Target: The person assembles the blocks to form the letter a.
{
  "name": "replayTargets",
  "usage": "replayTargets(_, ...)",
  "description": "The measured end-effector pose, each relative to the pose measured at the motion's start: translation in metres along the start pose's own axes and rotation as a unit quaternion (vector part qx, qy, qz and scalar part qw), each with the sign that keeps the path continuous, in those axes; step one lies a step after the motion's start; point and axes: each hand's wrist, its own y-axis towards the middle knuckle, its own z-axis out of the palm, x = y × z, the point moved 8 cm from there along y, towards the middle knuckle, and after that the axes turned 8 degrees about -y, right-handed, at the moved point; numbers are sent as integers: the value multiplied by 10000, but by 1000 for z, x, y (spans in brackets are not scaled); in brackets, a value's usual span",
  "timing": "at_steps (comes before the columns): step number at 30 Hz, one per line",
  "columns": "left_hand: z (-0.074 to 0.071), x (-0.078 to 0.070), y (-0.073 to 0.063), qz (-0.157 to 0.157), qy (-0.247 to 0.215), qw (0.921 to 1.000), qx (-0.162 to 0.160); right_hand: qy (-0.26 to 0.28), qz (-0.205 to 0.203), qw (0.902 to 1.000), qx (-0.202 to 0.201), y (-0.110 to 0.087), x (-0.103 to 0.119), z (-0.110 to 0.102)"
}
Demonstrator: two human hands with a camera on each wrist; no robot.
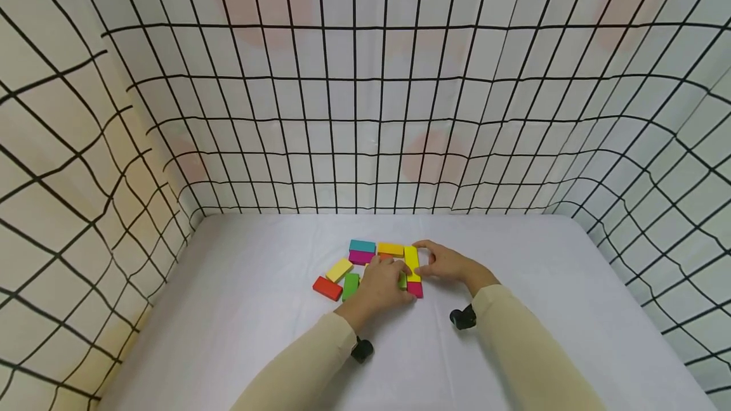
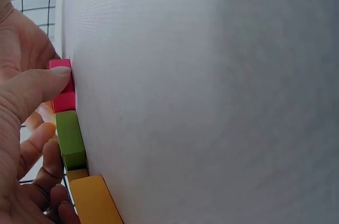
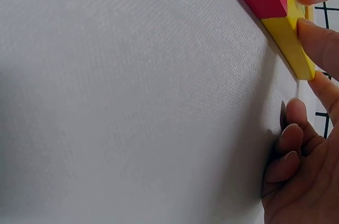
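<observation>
At the right end of a cluster of coloured blocks, a yellow block (image 1: 412, 260) lies in line with a pink block (image 1: 415, 290), end to end. My right hand (image 1: 451, 264) pinches the yellow block, index finger at its far end and thumb against its outer side. My left hand (image 1: 379, 287) reaches over the cluster. Its thumb (image 2: 45, 89) presses on the near end of the pink block, while its bent index finger comes down by the yellow block. Beside the pink block stands a green block (image 2: 70, 138), and an orange-yellow block (image 2: 96, 201) is nearer. The left hand hides part of the cluster.
Left of my hands lie a red block (image 1: 327, 288), a pale yellow block (image 1: 339, 269) and another green block (image 1: 351, 285). Behind are a teal block (image 1: 362, 246), a magenta block (image 1: 362, 258) and a second yellow block (image 1: 391, 249). Black netting (image 1: 354, 120) surrounds the white table (image 1: 257, 309).
</observation>
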Motion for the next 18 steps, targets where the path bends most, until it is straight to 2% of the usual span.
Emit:
replayTargets(5, -4, -3, 0, 179, -60, 9998, 4, 24, -117, 9999, -2, -1, 1, -1)
replayTargets(12, -7, -5, -2, 195, -33, 9998, 10, 57, -88, 9999, -80, -1, -1, -1)
replayTargets(18, -5, -3, 0, 216, -136, 9997, -10, 67, -228, 9997, -80, -4, -3, -1)
